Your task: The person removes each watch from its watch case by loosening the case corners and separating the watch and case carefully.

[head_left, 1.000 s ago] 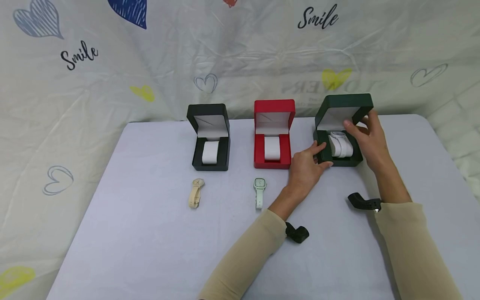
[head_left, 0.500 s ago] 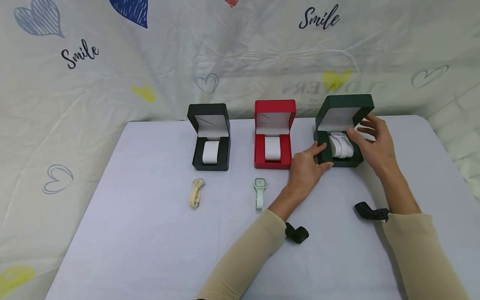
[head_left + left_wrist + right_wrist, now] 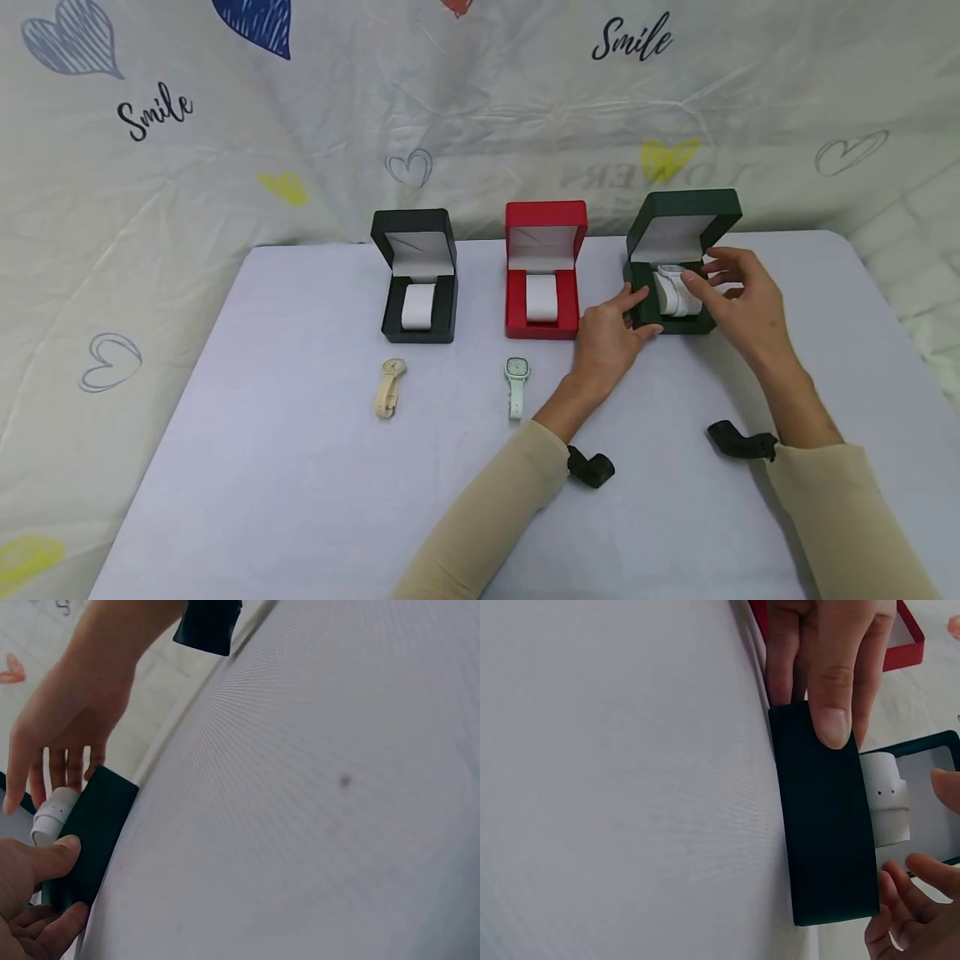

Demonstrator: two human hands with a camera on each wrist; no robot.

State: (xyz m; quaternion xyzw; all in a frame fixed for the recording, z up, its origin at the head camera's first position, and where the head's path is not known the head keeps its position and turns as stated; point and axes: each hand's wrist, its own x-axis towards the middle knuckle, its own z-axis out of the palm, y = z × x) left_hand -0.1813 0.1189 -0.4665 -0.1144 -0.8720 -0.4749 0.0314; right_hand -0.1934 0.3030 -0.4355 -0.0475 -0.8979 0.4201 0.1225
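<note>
At the back right of the table, in the head view, stands a green watch box [image 3: 693, 202] with its lid raised. A white watch [image 3: 677, 292] sits inside it, wrapped round the white cushion. My left hand [image 3: 604, 340] grips the box's left front corner, its thumb [image 3: 832, 727] flat on the front wall in the right wrist view. My right hand [image 3: 750, 307] is at the box's right side, fingers loosely bent and holding nothing. Its thumb tip overlaps the watch in the head view. The watch's strap [image 3: 885, 795] shows above the box's front wall in the right wrist view.
To the left stand an open red watch box [image 3: 513, 312] and an open black watch box [image 3: 446, 312], each with a bare white cushion. A mint-green watch [image 3: 516, 387] and a beige watch [image 3: 387, 390] lie in front of them. A printed cloth [image 3: 495, 108] hangs behind the table.
My right hand has come off the green box's lid and moved down beside the watch. My left hand keeps its grip on the box, which stays put.
</note>
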